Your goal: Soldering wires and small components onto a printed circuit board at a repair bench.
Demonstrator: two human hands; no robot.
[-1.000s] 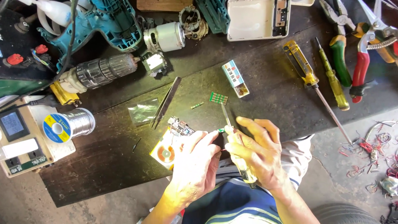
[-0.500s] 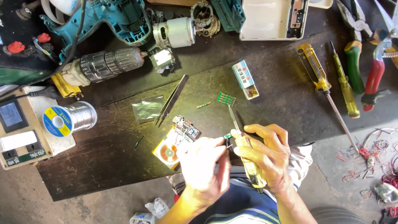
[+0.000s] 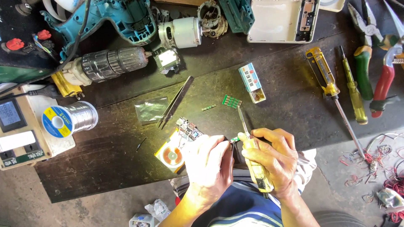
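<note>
My right hand [image 3: 275,157] grips a yellow-handled screwdriver [image 3: 256,166], its shaft pointing away from me toward a small green chip board [image 3: 232,101]. My left hand [image 3: 208,166] pinches a tiny green part [image 3: 234,139] right beside the screwdriver handle, at the near edge of the dark workbench [image 3: 105,159]. Just left of my left hand lies a small circuit board [image 3: 189,129] on a yellow-and-white card with an orange disc [image 3: 170,154].
Metal tweezers [image 3: 174,103] and a clear bag [image 3: 150,110] lie mid-bench. A solder spool [image 3: 69,119] and a meter box [image 3: 19,130] sit left; a drill chuck [image 3: 111,63], motor [image 3: 181,32] and teal drill shell [image 3: 120,19] behind. Screwdrivers [image 3: 326,82] and pliers [image 3: 378,80] lie right.
My hands have stayed together at the bench's near edge with the screwdriver and the tiny part. The view has shifted slightly; the bench items have not moved.
</note>
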